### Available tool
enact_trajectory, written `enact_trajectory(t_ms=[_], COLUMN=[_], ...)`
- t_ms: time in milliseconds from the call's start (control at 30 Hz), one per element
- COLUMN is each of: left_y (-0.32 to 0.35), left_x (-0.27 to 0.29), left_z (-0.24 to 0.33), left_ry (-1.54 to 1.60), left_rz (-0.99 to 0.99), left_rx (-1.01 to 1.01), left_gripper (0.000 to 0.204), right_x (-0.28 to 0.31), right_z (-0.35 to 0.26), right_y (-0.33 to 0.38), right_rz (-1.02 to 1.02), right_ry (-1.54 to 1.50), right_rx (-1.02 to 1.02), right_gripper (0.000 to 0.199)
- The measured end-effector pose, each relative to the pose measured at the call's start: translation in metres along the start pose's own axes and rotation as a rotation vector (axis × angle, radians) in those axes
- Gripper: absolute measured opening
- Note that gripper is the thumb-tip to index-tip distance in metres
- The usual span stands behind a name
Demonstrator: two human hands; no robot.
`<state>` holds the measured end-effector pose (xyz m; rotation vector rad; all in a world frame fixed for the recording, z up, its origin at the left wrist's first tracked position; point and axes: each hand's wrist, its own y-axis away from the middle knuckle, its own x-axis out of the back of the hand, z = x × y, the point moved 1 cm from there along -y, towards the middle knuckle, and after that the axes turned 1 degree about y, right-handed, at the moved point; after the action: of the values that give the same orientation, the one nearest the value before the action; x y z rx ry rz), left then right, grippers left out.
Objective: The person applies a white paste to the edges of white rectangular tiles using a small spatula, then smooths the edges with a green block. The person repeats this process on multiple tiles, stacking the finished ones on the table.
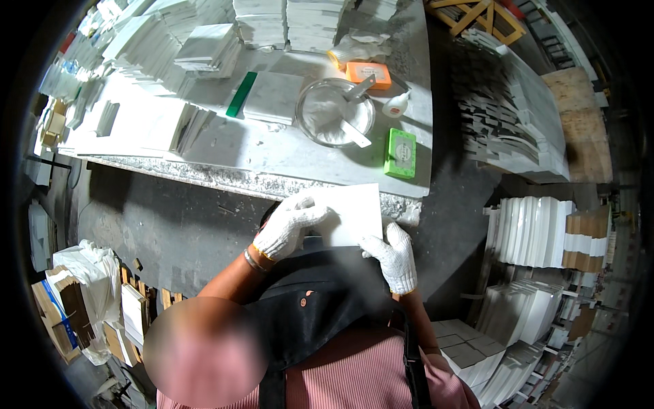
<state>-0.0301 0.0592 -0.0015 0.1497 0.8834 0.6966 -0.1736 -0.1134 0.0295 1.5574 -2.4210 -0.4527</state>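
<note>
A white square tile is held flat in front of me, just off the table's near edge. My left hand, in a white knit glove, grips its left side. On the lower right corner, my gloved right hand pinches the tile between thumb and fingers. Beyond it on the table stands a clear round bowl of white paste, with two scrapers resting in it. A green hand sanding block lies right of the bowl, and an orange one lies behind it.
The stone-topped table has a rough front edge. On it are a pale tile, a green strip, a small white bottle, a loose glove and tile stacks. More stacks stand at right; wrapped packages at left.
</note>
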Motion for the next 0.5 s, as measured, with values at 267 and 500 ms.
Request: enact_trajectory(t_ms=[267,500], left_y=[0.0,0.002], left_x=[0.006,0.007], left_z=[0.0,0.003], left_ry=[-0.033,-0.004], left_rz=[-0.041,-0.048], left_rx=[-0.078,-0.095], left_gripper=[0.043,0.045], right_x=[0.002,0.009], right_z=[-0.012,-0.058], right_y=[-0.005,-0.007], right_rz=[0.031,0.073], right_ry=[0.33,0.643], right_rx=[0.094,0.176], right_gripper=[0.026,0.024])
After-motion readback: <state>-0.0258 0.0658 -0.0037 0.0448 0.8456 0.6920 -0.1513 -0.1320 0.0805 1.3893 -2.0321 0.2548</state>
